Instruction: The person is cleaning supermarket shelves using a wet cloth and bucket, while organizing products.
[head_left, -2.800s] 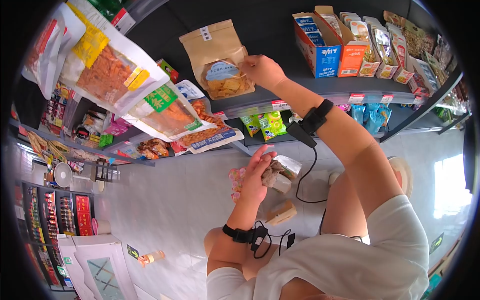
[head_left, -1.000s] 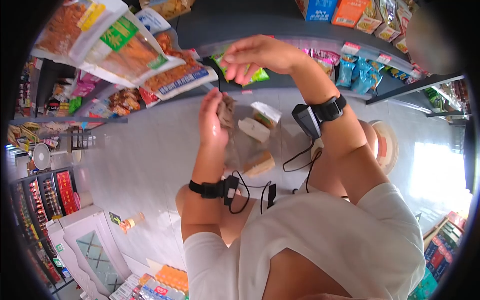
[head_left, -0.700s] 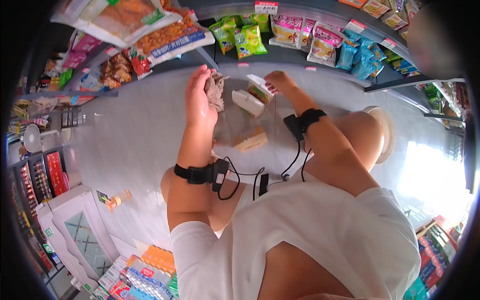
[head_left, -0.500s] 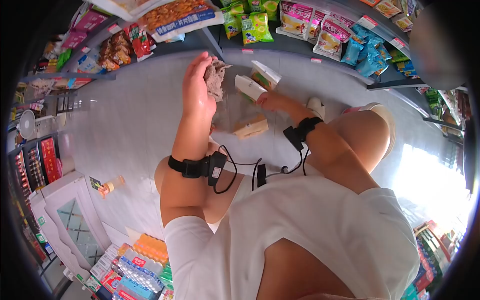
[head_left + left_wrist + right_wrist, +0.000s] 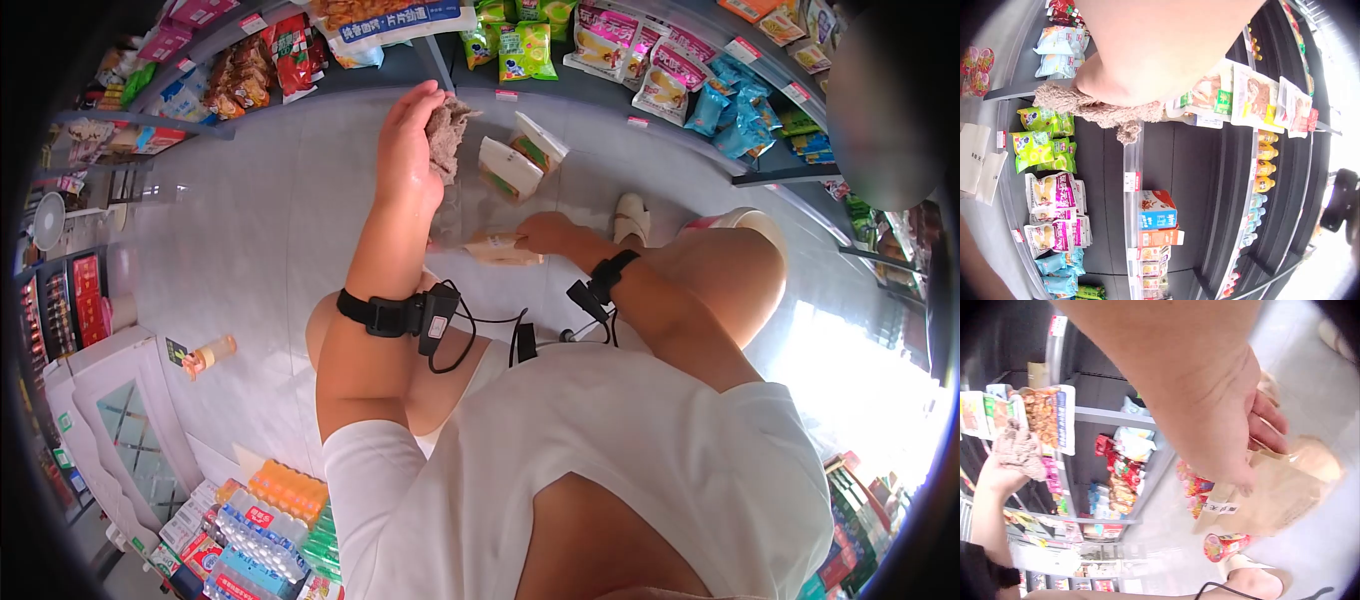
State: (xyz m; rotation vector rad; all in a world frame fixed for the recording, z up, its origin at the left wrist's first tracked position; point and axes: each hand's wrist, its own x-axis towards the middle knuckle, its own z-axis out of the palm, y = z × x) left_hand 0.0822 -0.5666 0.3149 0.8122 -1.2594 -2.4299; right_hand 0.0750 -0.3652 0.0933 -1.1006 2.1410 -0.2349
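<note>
Far left, head view: orange-tinted clear bottle on the pale grey floor. Right of it, left hand raised, fingers pointing up toward the shelving, gripping a crumpled brownish-grey fluffy cloth against its palm side. Cloth well above the floor, near the front of the dark grey shelf.

Next, brown kraft paper bag with a white label, low in front of the person, nearer the body than the raised cloth. Right hand pinches its upper edge, thumb on the near face; bag tilted in the right wrist view. Whether it touches the floor: cannot tell. Shiny red-and-pink packages on the floor beside it.

Just beyond the bag, two white pouches with green printing stand tilted on the floor, close together.

Shelf stock, left to right: bright green snack bags, pink-and-white bags, light blue bags.
</note>
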